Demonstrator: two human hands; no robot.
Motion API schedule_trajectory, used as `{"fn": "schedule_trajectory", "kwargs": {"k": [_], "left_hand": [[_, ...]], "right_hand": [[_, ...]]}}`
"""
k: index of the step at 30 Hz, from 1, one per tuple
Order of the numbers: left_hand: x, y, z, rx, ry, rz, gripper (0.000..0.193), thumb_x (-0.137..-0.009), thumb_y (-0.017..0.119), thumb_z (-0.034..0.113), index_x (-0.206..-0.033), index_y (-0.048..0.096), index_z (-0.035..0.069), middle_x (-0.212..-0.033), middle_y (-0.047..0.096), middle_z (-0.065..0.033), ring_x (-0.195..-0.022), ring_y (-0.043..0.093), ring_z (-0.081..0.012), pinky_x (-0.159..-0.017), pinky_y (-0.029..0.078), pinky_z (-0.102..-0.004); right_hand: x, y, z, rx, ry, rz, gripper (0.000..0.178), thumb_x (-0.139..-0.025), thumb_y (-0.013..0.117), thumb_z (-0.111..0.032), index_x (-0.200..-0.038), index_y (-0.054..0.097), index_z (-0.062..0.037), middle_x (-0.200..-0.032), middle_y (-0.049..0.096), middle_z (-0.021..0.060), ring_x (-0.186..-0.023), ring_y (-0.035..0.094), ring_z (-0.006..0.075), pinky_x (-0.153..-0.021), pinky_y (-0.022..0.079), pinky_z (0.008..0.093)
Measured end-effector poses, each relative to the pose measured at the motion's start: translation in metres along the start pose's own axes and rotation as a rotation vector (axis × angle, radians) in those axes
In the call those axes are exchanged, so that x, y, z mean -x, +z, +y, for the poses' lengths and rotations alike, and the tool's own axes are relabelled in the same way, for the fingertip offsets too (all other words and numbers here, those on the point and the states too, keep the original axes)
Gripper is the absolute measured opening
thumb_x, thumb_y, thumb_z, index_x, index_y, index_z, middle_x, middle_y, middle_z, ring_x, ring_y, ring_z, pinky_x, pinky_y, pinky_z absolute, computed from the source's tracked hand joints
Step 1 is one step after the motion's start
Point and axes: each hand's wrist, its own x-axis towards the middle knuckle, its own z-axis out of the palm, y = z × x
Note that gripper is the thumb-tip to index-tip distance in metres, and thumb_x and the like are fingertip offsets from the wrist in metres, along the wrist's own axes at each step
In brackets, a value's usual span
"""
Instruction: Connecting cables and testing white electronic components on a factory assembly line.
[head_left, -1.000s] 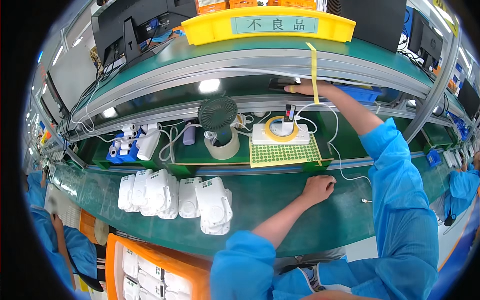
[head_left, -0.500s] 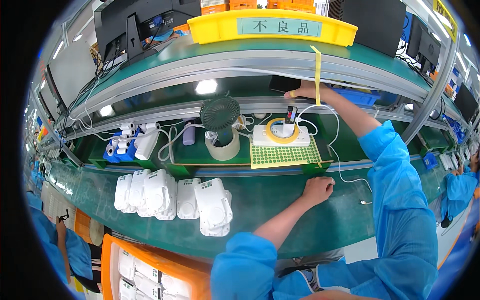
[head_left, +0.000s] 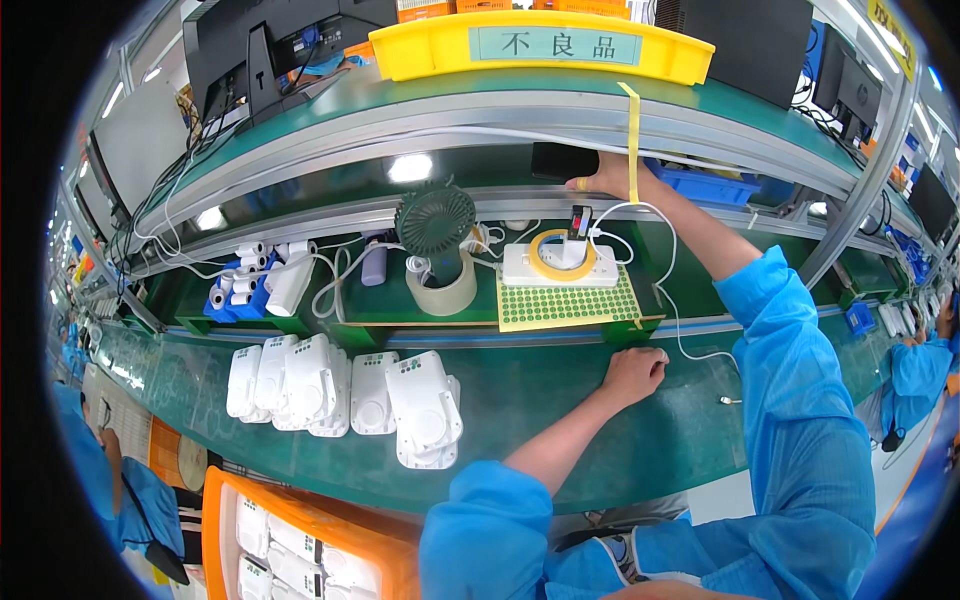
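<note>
My right hand (head_left: 608, 178) reaches onto the dark shelf under the upper ledge and is closed on the right end of a black phone (head_left: 563, 161). A yellowish wrap shows on its thumb. My left hand (head_left: 634, 375) rests on the green worktable (head_left: 560, 420) with its fingers curled in. A small pale spot shows at its fingertips, and whatever lies inside the fist is hidden. Behind it, a white power strip (head_left: 515, 265) bears a yellow tape roll (head_left: 541, 266) and sits on a sheet of green round stickers (head_left: 565, 308). A white cable (head_left: 677, 310) trails to the right.
Several white plastic housings (head_left: 425, 410) stand in stacks on the left. A small green fan (head_left: 436, 220) stands at a wide tape roll (head_left: 445, 292). An orange crate (head_left: 390, 555) of white units is below. Overhead is a yellow tray (head_left: 420, 55). Co-workers sit at both sides.
The view has shifted slightly. My right hand and the phone have edged a little to the left; my left hand keeps its place on the table.
</note>
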Motion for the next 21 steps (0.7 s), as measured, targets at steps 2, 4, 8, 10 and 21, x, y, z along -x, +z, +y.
{"fn": "schedule_trajectory", "kwargs": {"k": [2,4,8,10,21], "left_hand": [[-0.001,0.0,0.002,-0.007,-0.012,-0.009,0.014,-0.085,0.064,0.017,-0.095,0.073,0.011,-0.091,0.075,-0.0101,-0.083,0.071,-0.0327,-0.072,0.054,-0.0472],[-0.001,-0.002,0.002,-0.008,-0.024,-0.015,0.014,-0.086,0.064,0.017,-0.095,0.074,0.011,-0.091,0.075,-0.0102,-0.083,0.071,-0.0328,-0.072,0.054,-0.0471],[-0.001,-0.005,0.005,-0.001,-0.032,-0.026,0.015,-0.086,0.064,0.016,-0.095,0.074,0.011,-0.091,0.075,-0.0102,-0.083,0.071,-0.0326,-0.072,0.054,-0.047],[-0.001,-0.003,0.005,-0.017,-0.013,-0.013,0.014,-0.086,0.064,0.016,-0.095,0.074,0.012,-0.089,0.074,-0.0082,-0.08,0.071,-0.0303,-0.071,0.055,-0.0453],[0.001,-0.004,0.0,-0.041,-0.02,-0.004,0.014,-0.087,0.064,0.016,-0.096,0.074,0.013,-0.087,0.074,-0.0073,-0.078,0.071,-0.0284,-0.07,0.055,-0.0438]], "right_hand": [[0.004,0.004,0.002,0.016,-0.036,0.069,0.098,-0.075,0.084,-0.055,-0.141,0.045,0.0068,-0.136,0.058,0.0292,-0.129,0.054,0.0412,-0.113,0.041,0.0416],[0.003,0.004,-0.002,0.031,-0.077,0.133,0.097,-0.076,0.085,-0.054,-0.141,0.045,0.0063,-0.134,0.059,0.0289,-0.127,0.055,0.0411,-0.111,0.042,0.0418],[0.0,0.001,0.0,-0.15,0.075,-0.112,0.094,-0.076,0.087,-0.051,-0.14,0.046,0.0038,-0.13,0.06,0.0271,-0.119,0.06,0.0386,-0.105,0.047,0.0412],[0.001,0.006,0.006,-0.116,0.036,-0.018,0.093,-0.076,0.087,-0.05,-0.14,0.046,0.0033,-0.129,0.06,0.0265,-0.117,0.061,0.0376,-0.103,0.049,0.041],[0.001,0.008,0.0,-0.059,0.002,-0.019,0.099,-0.077,0.084,-0.055,-0.145,0.042,0.0029,-0.14,0.054,0.029,-0.128,0.055,0.0409,-0.11,0.044,0.0425]]}}
